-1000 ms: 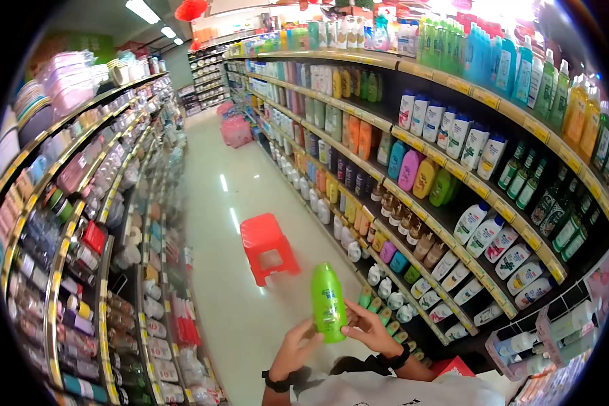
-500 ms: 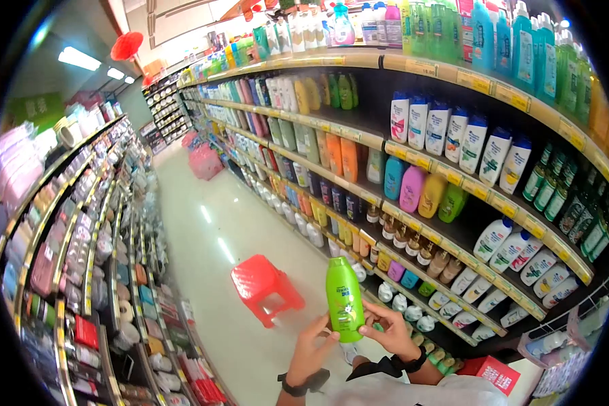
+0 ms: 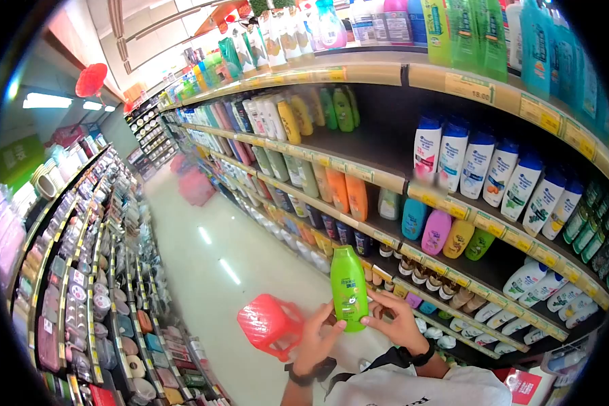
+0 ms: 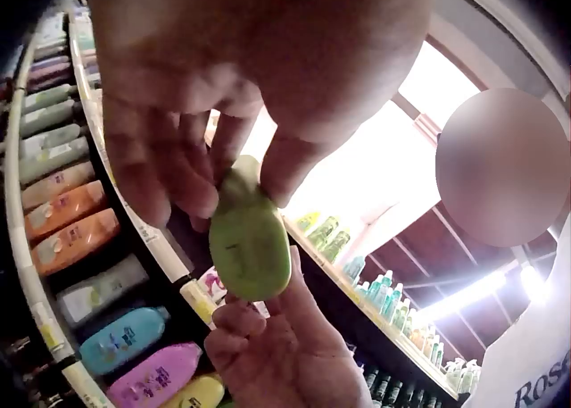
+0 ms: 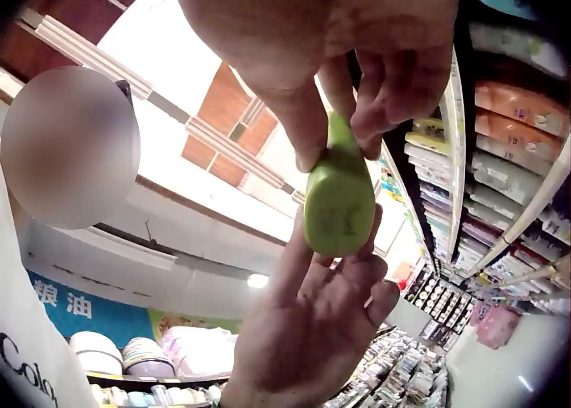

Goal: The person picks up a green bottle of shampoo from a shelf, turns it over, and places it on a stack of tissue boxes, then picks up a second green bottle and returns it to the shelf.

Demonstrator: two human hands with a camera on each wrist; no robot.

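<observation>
A green shampoo bottle (image 3: 349,294) stands upright in front of the person's chest, its printed label toward the head camera. My left hand (image 3: 320,342) pinches its lower left side between thumb and fingers. On the lower right side, my right hand (image 3: 400,323) grips it the same way. From below, the left wrist view shows the bottle's rounded base (image 4: 250,258) between the two hands. The right wrist view likewise catches the underside of the green bottle (image 5: 341,214), with thumbs and fingertips at its edges.
A long shelf on the right holds rows of bottles, including white ones with blue caps (image 3: 480,166) and a similar green bottle (image 3: 480,244). A red plastic stool (image 3: 272,326) stands on the aisle floor. Packed shelves (image 3: 108,291) line the left, and pink bags (image 3: 194,186) lie farther down.
The head view has swung toward the right-hand shelf, which now looks larger and closer. Both hands keep holding the green bottle upright; the stool appears lower in view.
</observation>
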